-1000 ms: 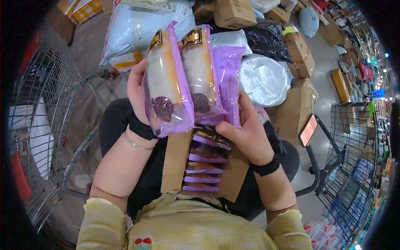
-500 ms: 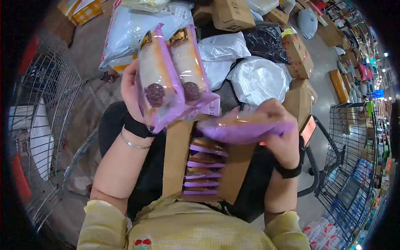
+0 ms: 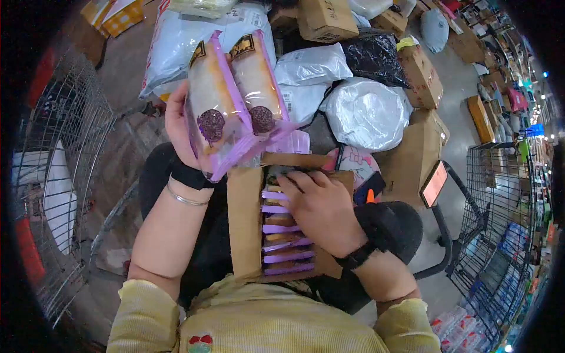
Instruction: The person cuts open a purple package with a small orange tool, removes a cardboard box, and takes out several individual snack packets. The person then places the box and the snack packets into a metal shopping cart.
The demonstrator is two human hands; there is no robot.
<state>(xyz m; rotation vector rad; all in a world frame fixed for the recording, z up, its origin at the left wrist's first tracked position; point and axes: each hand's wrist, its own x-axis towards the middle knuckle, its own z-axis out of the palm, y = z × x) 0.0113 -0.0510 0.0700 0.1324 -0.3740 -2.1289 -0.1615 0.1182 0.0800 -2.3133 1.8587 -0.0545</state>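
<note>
My left hand [image 3: 178,120] is closed around two wrapped snack cakes, held up side by side. The left cake [image 3: 210,100] and the right cake [image 3: 253,79] have clear fronts, purple edges and a dark round printed cookie near the lower end. Below them an open cardboard box [image 3: 244,220] rests at my lap, its flaps spread. Inside, more purple-wrapped cakes [image 3: 285,238] stand in a row. My right hand [image 3: 323,209] reaches over the box's right side, fingers apart and bent down onto the far end of the row. Its fingertips are partly hidden.
Ahead lie a large white parcel [image 3: 170,47], a silvery round parcel [image 3: 368,115], a black parcel [image 3: 376,59] and cardboard cartons [image 3: 326,20]. A phone [image 3: 435,183] stands at the right. Wire carts flank me, left [image 3: 59,170] and right [image 3: 491,200].
My right hand has moved left and down into the box, and the cake it held is no longer seen in it. My left hand and its two cakes have shifted slightly left.
</note>
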